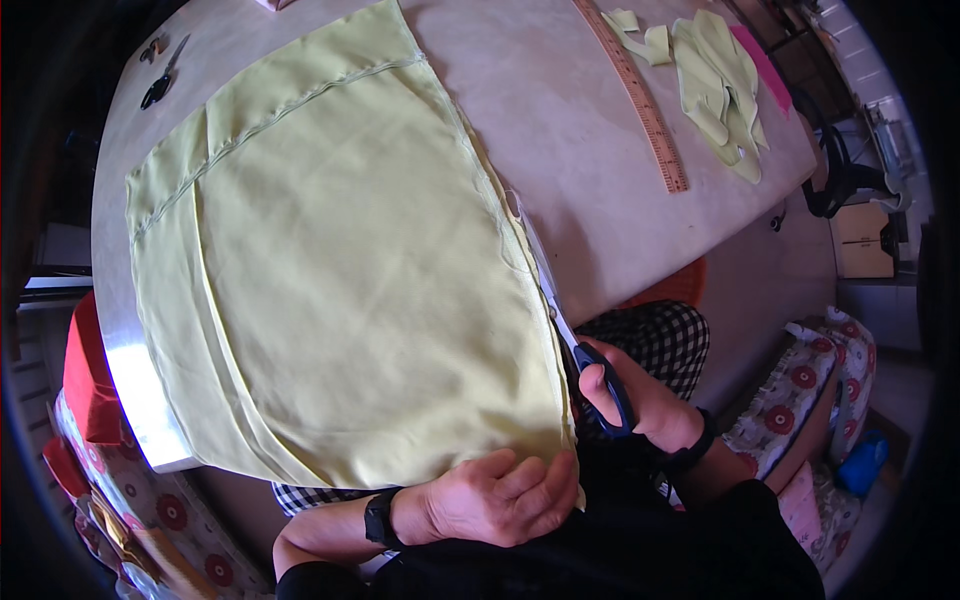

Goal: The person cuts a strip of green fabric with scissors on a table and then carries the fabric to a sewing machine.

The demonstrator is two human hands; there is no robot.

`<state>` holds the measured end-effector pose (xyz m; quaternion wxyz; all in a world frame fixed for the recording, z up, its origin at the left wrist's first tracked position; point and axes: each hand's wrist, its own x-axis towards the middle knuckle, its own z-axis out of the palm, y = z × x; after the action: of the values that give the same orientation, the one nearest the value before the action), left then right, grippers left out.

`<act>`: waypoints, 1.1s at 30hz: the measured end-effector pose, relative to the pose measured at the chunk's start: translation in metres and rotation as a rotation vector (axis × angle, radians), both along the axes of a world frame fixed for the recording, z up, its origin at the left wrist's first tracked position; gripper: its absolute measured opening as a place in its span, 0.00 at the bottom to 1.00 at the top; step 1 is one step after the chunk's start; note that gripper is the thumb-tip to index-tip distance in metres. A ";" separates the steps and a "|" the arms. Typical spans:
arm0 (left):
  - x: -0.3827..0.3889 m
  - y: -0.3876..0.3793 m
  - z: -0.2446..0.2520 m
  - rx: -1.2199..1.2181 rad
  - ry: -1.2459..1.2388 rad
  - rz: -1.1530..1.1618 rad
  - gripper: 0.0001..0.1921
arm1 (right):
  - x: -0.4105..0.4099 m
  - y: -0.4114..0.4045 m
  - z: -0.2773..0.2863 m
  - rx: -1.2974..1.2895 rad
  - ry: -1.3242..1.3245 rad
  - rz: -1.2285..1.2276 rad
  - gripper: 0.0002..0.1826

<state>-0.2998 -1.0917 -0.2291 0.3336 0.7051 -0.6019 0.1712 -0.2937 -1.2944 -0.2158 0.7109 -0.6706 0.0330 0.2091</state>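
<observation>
A large pale yellow-green fabric panel [360,247] lies over the table, with a stitched seam across its far end and a folded pleat along its left side. My left hand [499,495] grips the near right corner of the fabric, by the table's front edge. In my right hand [637,397] are dark blue-handled scissors [555,307]. Their blades lie along the right edge of the cloth, where loose threads and a frayed raw edge show. How far the blades are parted is hard to make out.
A wooden ruler [645,112] lies on the table [517,67], beside pale green fabric scraps [716,90] and a pink piece [761,67]. Black-handled scissors [161,82] and small thread snips [151,50] rest at the far left. Floral-covered seats [784,405] flank the table.
</observation>
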 end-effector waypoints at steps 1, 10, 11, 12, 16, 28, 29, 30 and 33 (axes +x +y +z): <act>-0.001 0.000 0.000 -0.007 0.005 -0.002 0.09 | 0.001 0.000 0.001 -0.002 0.001 0.000 0.29; -0.001 0.004 0.003 0.010 0.007 -0.042 0.11 | 0.002 -0.004 0.009 0.008 0.171 -0.015 0.26; -0.001 0.004 0.003 0.009 0.011 -0.031 0.09 | 0.001 -0.003 0.010 0.021 0.167 -0.027 0.26; -0.002 0.004 0.003 0.009 0.009 -0.030 0.09 | 0.001 -0.002 0.010 0.034 0.164 -0.039 0.26; -0.003 0.005 0.003 0.015 0.001 -0.021 0.10 | 0.002 0.002 0.008 0.043 0.153 -0.048 0.26; -0.001 0.013 0.013 -0.035 0.013 0.025 0.12 | 0.000 0.013 0.005 -0.024 -0.026 -0.131 0.28; 0.000 0.014 0.015 -0.056 0.042 0.033 0.11 | 0.001 0.010 0.011 -0.015 0.020 -0.104 0.29; 0.000 0.015 0.017 -0.054 0.035 0.032 0.11 | 0.001 0.007 0.015 -0.006 0.065 -0.077 0.29; 0.002 0.020 0.024 -0.137 0.093 0.042 0.09 | 0.001 0.004 0.016 0.166 0.169 -0.127 0.29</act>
<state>-0.2979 -1.0716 -0.2048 0.4049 0.7001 -0.5579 0.1860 -0.2930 -1.2900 -0.2000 0.7706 -0.5859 0.1180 0.2214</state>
